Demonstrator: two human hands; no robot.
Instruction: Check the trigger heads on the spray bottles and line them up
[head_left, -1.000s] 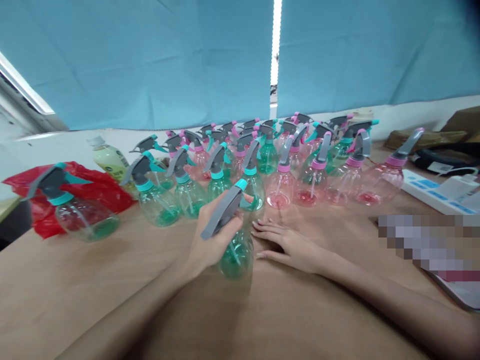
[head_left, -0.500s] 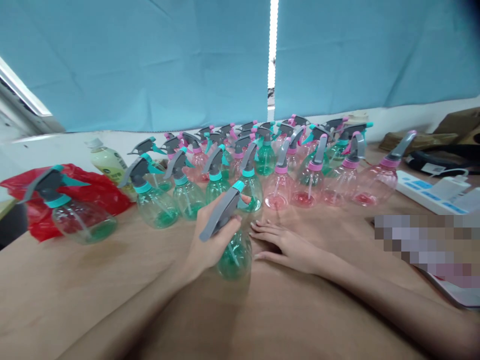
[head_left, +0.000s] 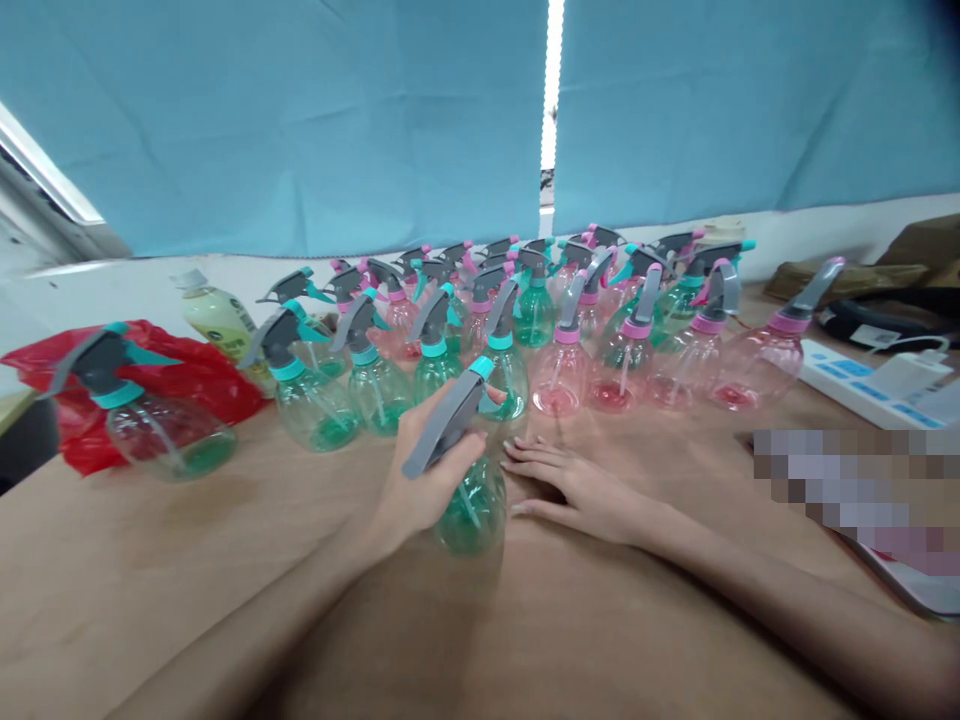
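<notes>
My left hand (head_left: 431,480) is wrapped round the neck of a green spray bottle (head_left: 472,515), just under its grey trigger head with a turquoise nozzle. That bottle stands on the wooden table (head_left: 360,640), its collar hidden by my fingers. My right hand (head_left: 585,490) lies flat on the table to the right of the bottle, fingers stretched out and holding nothing. Beyond my hands is a front row of spray bottles, with green ones such as this green bottle (head_left: 379,395) on the left and pink ones such as this pink bottle (head_left: 559,380) on the right.
Several more spray bottles (head_left: 534,310) crowd behind the front row. At far left a green spray bottle (head_left: 172,435) stands by a red plastic bag (head_left: 217,385) and a labelled bottle (head_left: 214,315). A white power strip (head_left: 847,380) lies at right, near a blurred-out object (head_left: 855,490).
The view has shifted slightly, so everything sits a little differently in the picture. Both hands and the held spray bottle keep the same places on the table.
</notes>
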